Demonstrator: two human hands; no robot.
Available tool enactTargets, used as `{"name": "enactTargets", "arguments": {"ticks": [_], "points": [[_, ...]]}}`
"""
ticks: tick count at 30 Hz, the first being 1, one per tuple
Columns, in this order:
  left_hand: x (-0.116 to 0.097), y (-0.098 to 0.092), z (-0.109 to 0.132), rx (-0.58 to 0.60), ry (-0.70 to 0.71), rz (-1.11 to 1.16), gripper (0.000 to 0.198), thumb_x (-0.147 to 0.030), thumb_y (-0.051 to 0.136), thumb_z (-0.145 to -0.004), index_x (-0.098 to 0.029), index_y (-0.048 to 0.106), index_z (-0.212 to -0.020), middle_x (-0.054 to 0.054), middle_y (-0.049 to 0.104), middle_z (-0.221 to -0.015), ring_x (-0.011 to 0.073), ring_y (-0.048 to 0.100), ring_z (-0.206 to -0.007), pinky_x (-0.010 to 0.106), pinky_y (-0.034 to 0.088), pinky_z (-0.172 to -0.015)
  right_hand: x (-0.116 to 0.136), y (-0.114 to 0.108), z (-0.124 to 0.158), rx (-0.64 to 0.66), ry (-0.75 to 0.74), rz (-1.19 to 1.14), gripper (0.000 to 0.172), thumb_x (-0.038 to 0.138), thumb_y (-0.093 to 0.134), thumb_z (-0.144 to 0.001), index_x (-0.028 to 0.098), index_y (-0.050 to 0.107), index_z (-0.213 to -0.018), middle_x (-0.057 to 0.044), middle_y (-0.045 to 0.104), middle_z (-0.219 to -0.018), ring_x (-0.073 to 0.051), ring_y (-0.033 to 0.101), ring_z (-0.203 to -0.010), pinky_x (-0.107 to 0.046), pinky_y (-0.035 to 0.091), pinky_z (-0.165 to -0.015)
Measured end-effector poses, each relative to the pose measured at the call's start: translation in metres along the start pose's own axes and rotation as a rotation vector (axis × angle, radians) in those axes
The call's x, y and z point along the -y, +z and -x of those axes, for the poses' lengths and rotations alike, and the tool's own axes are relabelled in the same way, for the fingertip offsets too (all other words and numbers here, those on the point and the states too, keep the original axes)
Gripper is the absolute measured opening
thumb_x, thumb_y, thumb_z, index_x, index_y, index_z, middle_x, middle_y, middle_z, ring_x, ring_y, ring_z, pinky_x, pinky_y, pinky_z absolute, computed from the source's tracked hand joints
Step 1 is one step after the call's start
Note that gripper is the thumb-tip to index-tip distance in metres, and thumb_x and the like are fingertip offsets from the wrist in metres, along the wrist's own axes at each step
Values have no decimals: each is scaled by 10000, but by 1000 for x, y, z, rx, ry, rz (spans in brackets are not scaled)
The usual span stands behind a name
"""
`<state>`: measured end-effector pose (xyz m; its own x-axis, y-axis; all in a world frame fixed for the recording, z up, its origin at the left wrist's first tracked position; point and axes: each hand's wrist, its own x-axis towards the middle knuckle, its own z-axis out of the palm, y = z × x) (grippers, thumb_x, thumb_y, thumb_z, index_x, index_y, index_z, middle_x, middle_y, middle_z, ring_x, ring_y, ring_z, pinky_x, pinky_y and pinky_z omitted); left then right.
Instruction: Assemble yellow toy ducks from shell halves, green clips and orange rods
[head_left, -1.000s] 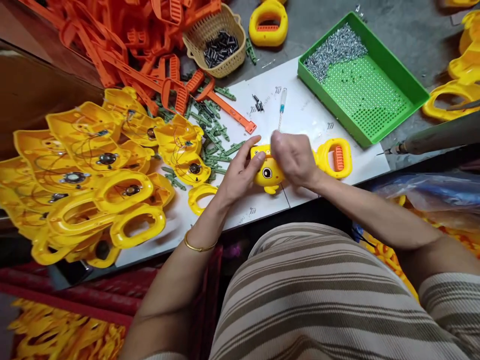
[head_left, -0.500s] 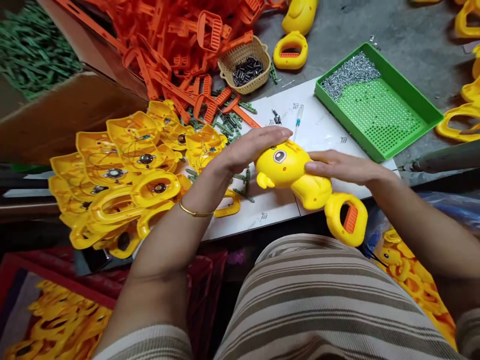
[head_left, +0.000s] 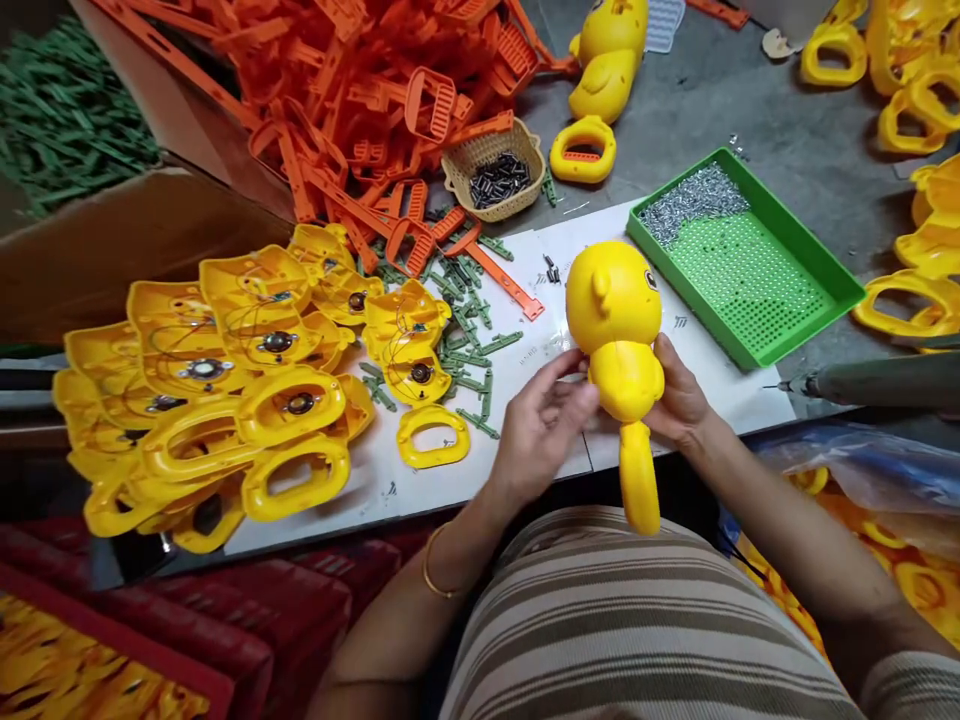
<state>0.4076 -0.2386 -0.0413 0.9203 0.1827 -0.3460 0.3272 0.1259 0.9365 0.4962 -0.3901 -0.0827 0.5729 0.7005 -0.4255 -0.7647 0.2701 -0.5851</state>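
Observation:
A yellow plastic toy duck [head_left: 626, 380] with a ring-shaped handle stands upright between my hands, its side and back towards me and one eye showing at the right. My right hand [head_left: 681, 395] grips its body from the right, the fingers partly hidden behind it. Curled against the lower left of the body, my left hand [head_left: 544, 420] touches it with thumb and fingertips. Left of that hand, green plastic pieces [head_left: 469, 350] and an open yellow half shell [head_left: 409, 340] lie on the white board [head_left: 525, 370].
Stacked half shells [head_left: 202, 370] with wires lie at left. Orange parts [head_left: 360, 110] are heaped behind, beside a small basket [head_left: 495, 170] of dark cylinders. A green tray [head_left: 750, 270] of screws sits right, near a power screwdriver tip [head_left: 795, 385]. Another duck [head_left: 607, 80] lies farther back.
The duck has turned from lying sideways, face showing, to upright with its handle edge-on. My left hand has moved from its head down to its lower side. The view has shifted.

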Motion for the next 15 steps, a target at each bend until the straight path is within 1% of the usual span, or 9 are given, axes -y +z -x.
{"name": "enactTargets", "arguments": {"ticks": [2,4,5,7,10,13,15], "points": [[0,9,7,-32,63,-127,752,-561,698,-778,-168,499,-1386,139,581,-1363,253,657,-1060,286,593,-728,-6,1,0,14,-11,19,573,694,623,-760,248,615,-1120,-60,711,-1166,-260,627,-1188,-420,562,-948],[-5,13,7,-73,107,-295,801,-533,724,-756,-154,468,-1413,143,584,-1359,271,643,-1087,302,581,-763,-12,1,0,41,-13,35,576,674,667,-742,255,623,-1133,-63,704,-1183,-265,630,-1182,-425,553,-967],[-8,13,6,-86,125,-384,780,-523,719,-761,-144,481,-1401,141,614,-1317,276,647,-1073,316,573,-779,-14,1,1,50,-14,47,592,662,698,-722,255,624,-1145,-68,699,-1195,-271,631,-1180,-426,552,-970],[-16,13,5,-92,152,-552,675,-497,669,-802,-128,532,-1350,131,686,-1177,277,669,-995,345,553,-786,-19,1,4,65,-17,76,649,646,742,-686,253,618,-1188,-82,686,-1222,-288,631,-1176,-433,556,-966],[-27,13,6,-68,156,-735,567,-459,596,-843,-107,584,-1287,114,732,-977,266,685,-832,363,522,-729,-23,3,8,87,-26,91,684,615,759,-686,249,602,-1241,-94,675,-1238,-303,647,-1145,-445,565,-950],[-28,12,7,-69,157,-790,523,-457,586,-839,-101,625,-1220,96,725,-845,247,668,-714,353,491,-670,-27,6,12,43,-75,75,655,599,760,-700,235,601,-1222,-97,683,-1218,-297,664,-1105,-438,568,-937],[-20,8,6,-52,144,-724,450,-453,589,-844,-122,659,-1141,76,713,-796,226,654,-678,333,478,-647,-28,8,13,-6,-104,91,627,589,747,-725,218,597,-1207,-101,686,-1208,-287,666,-1095,-424,562,-935]]}}
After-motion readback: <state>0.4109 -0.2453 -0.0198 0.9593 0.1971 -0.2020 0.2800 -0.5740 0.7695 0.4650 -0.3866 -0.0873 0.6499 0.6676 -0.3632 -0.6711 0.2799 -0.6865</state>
